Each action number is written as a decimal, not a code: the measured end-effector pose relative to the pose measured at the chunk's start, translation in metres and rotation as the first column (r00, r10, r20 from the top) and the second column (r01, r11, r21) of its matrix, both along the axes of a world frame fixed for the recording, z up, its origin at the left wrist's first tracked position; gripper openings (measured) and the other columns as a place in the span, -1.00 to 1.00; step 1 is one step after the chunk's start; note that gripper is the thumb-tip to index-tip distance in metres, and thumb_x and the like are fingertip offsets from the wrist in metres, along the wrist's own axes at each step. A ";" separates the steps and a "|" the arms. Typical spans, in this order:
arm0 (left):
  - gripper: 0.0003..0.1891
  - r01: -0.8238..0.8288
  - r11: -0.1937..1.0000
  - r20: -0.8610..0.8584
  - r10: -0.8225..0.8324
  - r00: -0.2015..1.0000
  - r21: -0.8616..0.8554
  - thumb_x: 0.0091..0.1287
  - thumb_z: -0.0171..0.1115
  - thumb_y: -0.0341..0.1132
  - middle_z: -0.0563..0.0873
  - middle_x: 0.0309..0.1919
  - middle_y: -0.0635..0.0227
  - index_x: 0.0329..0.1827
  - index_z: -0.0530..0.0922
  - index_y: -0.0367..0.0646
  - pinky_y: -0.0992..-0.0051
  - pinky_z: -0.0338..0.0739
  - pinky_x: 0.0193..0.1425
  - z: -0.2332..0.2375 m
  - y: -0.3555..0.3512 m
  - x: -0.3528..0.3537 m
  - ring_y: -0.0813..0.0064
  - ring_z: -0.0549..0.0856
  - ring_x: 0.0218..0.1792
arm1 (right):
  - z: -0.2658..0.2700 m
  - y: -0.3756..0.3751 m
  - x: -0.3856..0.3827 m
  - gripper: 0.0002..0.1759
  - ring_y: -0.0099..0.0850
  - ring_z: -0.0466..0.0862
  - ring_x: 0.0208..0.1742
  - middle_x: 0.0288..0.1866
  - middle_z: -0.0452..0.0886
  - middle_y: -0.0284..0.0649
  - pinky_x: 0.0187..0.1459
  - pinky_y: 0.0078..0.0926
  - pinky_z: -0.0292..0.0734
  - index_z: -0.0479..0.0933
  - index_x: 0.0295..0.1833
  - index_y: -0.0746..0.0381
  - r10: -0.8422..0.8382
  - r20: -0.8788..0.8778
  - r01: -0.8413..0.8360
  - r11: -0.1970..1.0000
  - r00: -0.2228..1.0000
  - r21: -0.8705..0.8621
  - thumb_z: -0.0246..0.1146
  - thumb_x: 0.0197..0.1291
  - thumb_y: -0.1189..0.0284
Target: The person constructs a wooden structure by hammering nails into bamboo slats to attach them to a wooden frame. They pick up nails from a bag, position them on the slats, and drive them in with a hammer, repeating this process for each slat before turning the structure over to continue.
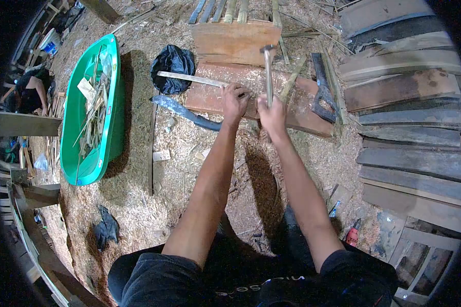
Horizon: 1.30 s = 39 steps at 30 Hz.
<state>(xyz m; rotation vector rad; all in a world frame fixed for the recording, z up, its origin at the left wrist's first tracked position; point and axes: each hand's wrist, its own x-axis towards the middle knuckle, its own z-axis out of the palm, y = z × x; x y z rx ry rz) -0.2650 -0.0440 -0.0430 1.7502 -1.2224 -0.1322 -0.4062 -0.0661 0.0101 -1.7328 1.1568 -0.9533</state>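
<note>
Gripping the hammer point(269, 77) in our right hand point(273, 113), we had our left hand point(234, 106) closed at the wooden strip point(189, 78)'s right end. It stretched leftward past the board point(207, 98)'s left edge.

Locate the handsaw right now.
In the head view, the handsaw lies right of the hammer, its handle over the right end of the reddish board.
</note>
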 end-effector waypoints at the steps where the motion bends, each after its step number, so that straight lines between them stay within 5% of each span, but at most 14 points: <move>1: -0.86 0.019 1.000 -0.049 -0.020 0.999 -0.025 0.04 0.47 -0.30 0.71 -0.19 0.33 -0.33 0.77 -0.05 -0.07 0.20 0.42 -0.005 0.000 0.000 0.22 0.63 0.04 | -0.001 -0.012 0.005 -0.76 0.01 0.69 -0.17 -0.27 0.66 0.07 -0.06 -0.12 0.54 0.55 -0.17 0.33 0.021 0.000 -0.021 0.999 1.000 -0.037 0.33 0.25 0.36; 4: -0.86 0.031 0.997 -0.111 -0.038 0.993 -0.064 0.03 0.47 -0.31 0.71 -0.20 0.34 -0.34 0.76 -0.06 -0.09 0.20 0.42 -0.010 -0.004 0.004 0.22 0.63 0.03 | -0.022 -0.043 0.023 -0.72 0.10 0.67 -0.14 -0.24 0.65 0.15 -0.05 -0.07 0.54 0.56 -0.18 0.35 0.081 -0.210 -0.087 0.996 0.974 -0.020 0.34 0.22 0.32; 7: -0.87 0.012 1.000 -0.032 -0.013 0.999 -0.018 0.02 0.46 -0.32 0.71 -0.21 0.34 -0.35 0.76 -0.06 -0.10 0.20 0.43 -0.006 -0.004 0.003 0.21 0.63 0.03 | -0.034 -0.042 0.030 -0.75 -0.06 0.71 -0.32 -0.39 0.68 0.03 -0.20 -0.18 0.56 0.62 -0.17 0.33 0.034 -0.220 -0.061 0.991 0.975 -0.115 0.32 0.24 0.33; 10: -0.88 0.026 1.000 -0.016 -0.026 1.000 -0.005 0.02 0.45 -0.32 0.71 -0.20 0.34 -0.36 0.76 -0.05 -0.11 0.18 0.44 -0.009 -0.002 0.005 0.20 0.63 0.03 | -0.046 -0.046 0.033 -0.75 -0.02 0.70 -0.30 -0.39 0.66 0.08 -0.20 -0.13 0.55 0.61 -0.18 0.33 0.006 -0.266 -0.026 0.997 0.964 -0.072 0.30 0.26 0.32; 18: -0.86 0.057 0.998 -0.128 -0.059 0.990 -0.017 0.03 0.45 -0.33 0.70 -0.17 0.31 -0.31 0.75 -0.02 -0.12 0.15 0.47 -0.014 -0.004 0.007 0.15 0.61 0.05 | -0.041 -0.046 0.024 -0.74 -0.14 0.66 -0.42 -0.48 0.61 0.01 -0.31 -0.18 0.50 0.59 -0.16 0.31 0.081 -0.144 -0.095 0.990 0.986 -0.099 0.27 0.30 0.30; 20: -0.83 0.061 0.998 -0.037 -0.061 0.997 -0.015 0.04 0.46 -0.36 0.71 -0.17 0.24 -0.28 0.74 -0.10 0.10 0.34 0.29 -0.015 -0.005 0.010 0.13 0.64 0.00 | -0.038 -0.049 0.024 -0.74 -0.18 0.65 -0.45 -0.50 0.59 -0.02 -0.34 -0.20 0.49 0.59 -0.13 0.30 0.072 -0.273 -0.091 0.994 0.959 -0.056 0.27 0.31 0.29; 23: -0.76 0.056 0.998 -0.049 -0.057 0.997 -0.026 0.05 0.46 -0.38 0.71 -0.15 0.19 -0.20 0.71 -0.15 0.21 0.46 0.19 -0.006 -0.001 0.009 0.10 0.64 -0.02 | -0.021 -0.041 0.023 -0.77 0.16 0.63 -0.27 -0.40 0.58 0.18 -0.26 -0.02 0.48 0.52 -0.23 0.34 0.078 -0.138 -0.087 0.995 0.987 -0.058 0.22 0.29 0.35; 30: -0.67 0.113 0.993 -0.180 -0.115 0.977 -0.025 -0.02 0.45 -0.41 0.68 -0.13 0.19 -0.12 0.68 -0.12 0.05 0.31 0.35 -0.004 0.001 0.010 0.04 0.60 0.05 | -0.032 -0.044 0.024 -0.78 0.18 0.62 -0.28 -0.38 0.60 0.14 -0.26 0.03 0.48 0.50 -0.19 0.30 0.088 -0.249 -0.112 0.990 0.964 -0.086 0.24 0.29 0.34; 39: -0.71 0.081 0.997 -0.091 -0.082 0.993 -0.012 0.00 0.46 -0.38 0.68 -0.12 0.21 -0.17 0.69 -0.08 0.00 0.25 0.39 -0.008 0.000 0.010 0.08 0.60 0.06 | -0.038 -0.045 0.025 -0.78 0.22 0.63 -0.25 -0.38 0.61 0.16 -0.25 0.09 0.51 0.49 -0.17 0.28 0.070 -0.311 -0.112 0.987 0.948 -0.119 0.25 0.24 0.34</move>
